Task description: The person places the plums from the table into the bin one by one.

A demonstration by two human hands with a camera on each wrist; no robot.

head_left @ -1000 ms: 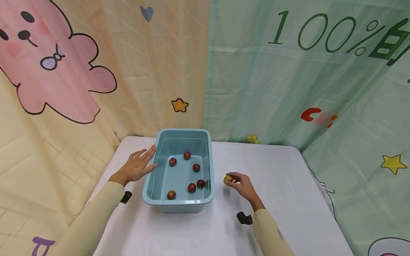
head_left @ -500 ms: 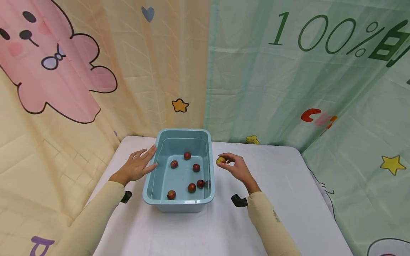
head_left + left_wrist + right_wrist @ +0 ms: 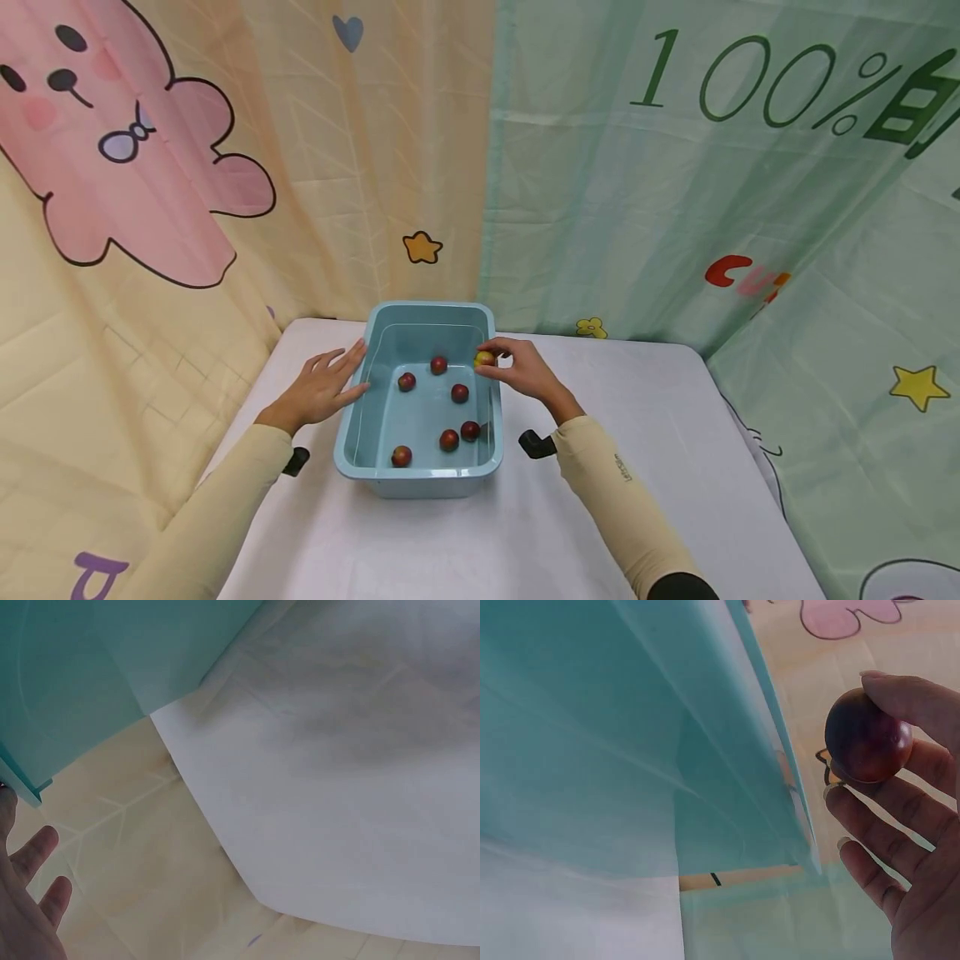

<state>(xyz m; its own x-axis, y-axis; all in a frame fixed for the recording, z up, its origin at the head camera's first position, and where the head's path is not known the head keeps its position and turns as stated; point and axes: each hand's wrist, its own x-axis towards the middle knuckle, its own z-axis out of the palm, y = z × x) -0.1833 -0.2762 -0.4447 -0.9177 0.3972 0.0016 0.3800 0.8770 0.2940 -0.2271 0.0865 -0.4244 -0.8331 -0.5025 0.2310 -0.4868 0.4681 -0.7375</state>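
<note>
A light blue plastic tub [image 3: 417, 473] stands on the white table, with several small dark red round fruits [image 3: 448, 440] spread over its floor. My right hand [image 3: 525, 367] pinches another such fruit [image 3: 484, 359], yellow-green on the side seen from the head, over the tub's right rim. In the right wrist view this fruit [image 3: 867, 736] looks dark red and sits between thumb and fingers. My left hand [image 3: 318, 390] rests with spread fingers at the tub's left rim. The left wrist view shows its fingertips [image 3: 54, 900] beside the tub's outer wall [image 3: 112, 667].
A white cloth covers the table [image 3: 600, 392]. Printed curtains [image 3: 360, 167] hang behind and along both sides, close to the table's back edge. A black wrist mount [image 3: 537, 444] sits on the right forearm, and another mount [image 3: 296, 462] is on the left.
My right hand has moved left and away from me with the fruit, from beside the tub to over its right rim. One fruit in the tub has shifted slightly. The left hand stays put.
</note>
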